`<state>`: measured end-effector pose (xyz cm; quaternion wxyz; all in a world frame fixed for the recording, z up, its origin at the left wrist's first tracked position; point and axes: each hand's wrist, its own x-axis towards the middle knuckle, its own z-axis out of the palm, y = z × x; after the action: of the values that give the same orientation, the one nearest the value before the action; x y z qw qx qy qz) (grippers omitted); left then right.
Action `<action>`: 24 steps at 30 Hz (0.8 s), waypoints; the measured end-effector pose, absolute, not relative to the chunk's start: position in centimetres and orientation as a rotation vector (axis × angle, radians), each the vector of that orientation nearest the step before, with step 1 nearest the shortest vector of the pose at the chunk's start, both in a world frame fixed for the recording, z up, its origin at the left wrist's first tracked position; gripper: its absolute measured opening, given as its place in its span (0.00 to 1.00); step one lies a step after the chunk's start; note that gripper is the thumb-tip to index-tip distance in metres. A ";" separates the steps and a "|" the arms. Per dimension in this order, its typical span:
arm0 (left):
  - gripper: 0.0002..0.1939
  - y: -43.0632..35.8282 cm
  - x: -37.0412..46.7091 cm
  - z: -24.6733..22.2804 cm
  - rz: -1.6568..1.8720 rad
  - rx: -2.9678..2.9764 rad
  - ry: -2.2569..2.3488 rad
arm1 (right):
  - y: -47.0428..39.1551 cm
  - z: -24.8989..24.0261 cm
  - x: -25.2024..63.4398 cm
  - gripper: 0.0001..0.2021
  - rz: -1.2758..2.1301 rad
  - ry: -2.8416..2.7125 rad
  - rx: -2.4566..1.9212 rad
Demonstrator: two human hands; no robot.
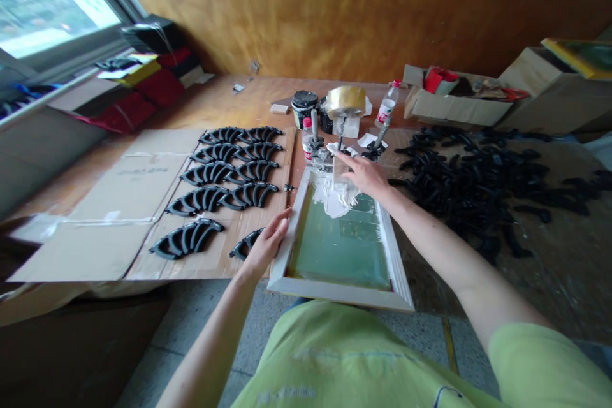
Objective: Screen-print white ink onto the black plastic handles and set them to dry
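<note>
In front of me lies a screen-printing frame with a pale border and green mesh. White ink is smeared over its far end. My right hand is closed on a pale squeegee at that inked end. My left hand is at the frame's left border, fingers stretched out along it. Just beside that hand, a small group of curved black parts is partly hidden. Clamps stand at the frame's far edge.
Rows of curved black parts lie on cardboard at left. A loose pile of black parts covers the right side. Behind the frame stand a tape roll, a dark tub and bottles. An open carton is back right.
</note>
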<state>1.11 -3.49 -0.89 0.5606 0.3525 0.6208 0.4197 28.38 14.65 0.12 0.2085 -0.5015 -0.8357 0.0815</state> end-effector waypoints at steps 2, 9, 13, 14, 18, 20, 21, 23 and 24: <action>0.31 -2.6 1.1 1.4 1.010 0.860 1.396 | 15.4 0.2 31.0 0.22 0.208 -2.177 -1.492; 0.24 3.8 3.6 5.8 1.534 0.949 1.115 | 10.4 -6.2 35.8 0.13 0.406 -2.117 -1.634; 0.25 3.3 5.9 3.6 1.547 0.717 1.173 | 6.8 -8.5 31.7 0.10 0.392 -2.364 -1.375; 0.25 2.3 6.7 2.4 1.428 0.659 1.182 | 5.9 -8.3 30.5 0.08 0.350 -2.351 -1.369; 0.25 -2.7 9.4 -3.2 0.929 0.426 1.154 | 2.2 -6.6 26.4 0.08 0.285 -2.361 -1.187; 0.23 -4.6 9.1 -5.5 0.961 0.353 1.187 | 1.0 -6.2 26.2 0.10 0.360 -2.464 -0.972; 0.22 -5.3 8.2 -6.5 1.005 0.343 1.230 | 0.8 -6.2 27.1 0.11 0.392 -2.463 -0.945; 0.23 -6.5 5.0 -8.3 1.085 0.344 1.371 | 1.3 -7.1 31.0 0.12 0.388 -2.328 -1.155; 0.24 -7.1 2.9 -9.2 1.122 0.344 1.470 | 2.0 -8.0 33.8 0.13 0.313 -2.181 -1.401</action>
<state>2.89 -7.12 -9.23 0.5895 0.1477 0.6313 0.4819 33.83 1.96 -7.98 0.2623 -0.5178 -0.8060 0.1159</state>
